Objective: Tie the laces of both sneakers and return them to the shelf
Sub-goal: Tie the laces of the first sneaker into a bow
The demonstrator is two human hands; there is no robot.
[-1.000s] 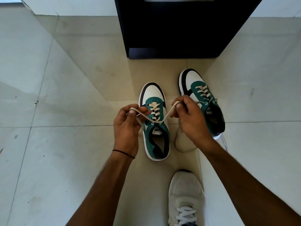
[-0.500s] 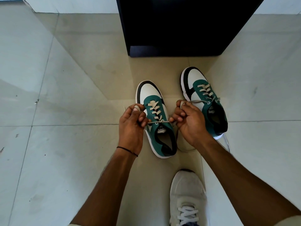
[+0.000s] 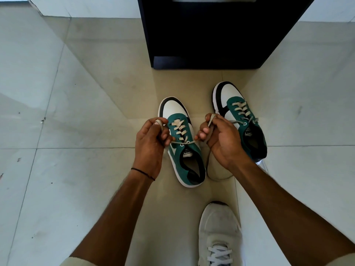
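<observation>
Two green, white and black sneakers stand on the tiled floor. The left sneaker [image 3: 182, 154] lies between my hands, toe pointing away. Its cream lace [image 3: 182, 143] is crossed in a tight first knot at the top eyelets. My left hand [image 3: 151, 143] pinches one lace end, looped over a fingertip. My right hand [image 3: 219, 137] grips the other end, folded into a loop. The right sneaker [image 3: 240, 116] sits further right and back, partly behind my right hand, its laces loose.
A black shelf unit [image 3: 209, 35] stands just beyond the sneakers, its base on the floor. My own white shoe [image 3: 219, 235] is at the bottom centre, and another white shoe toe [image 3: 219, 171] shows under my right wrist. Pale floor tiles [image 3: 67, 131] spread on both sides.
The lace ends, held high and slack a second ago, have been pulled down and outward, tightening the first knot. Both hands have since shifted slightly and hold folded lace loops.
</observation>
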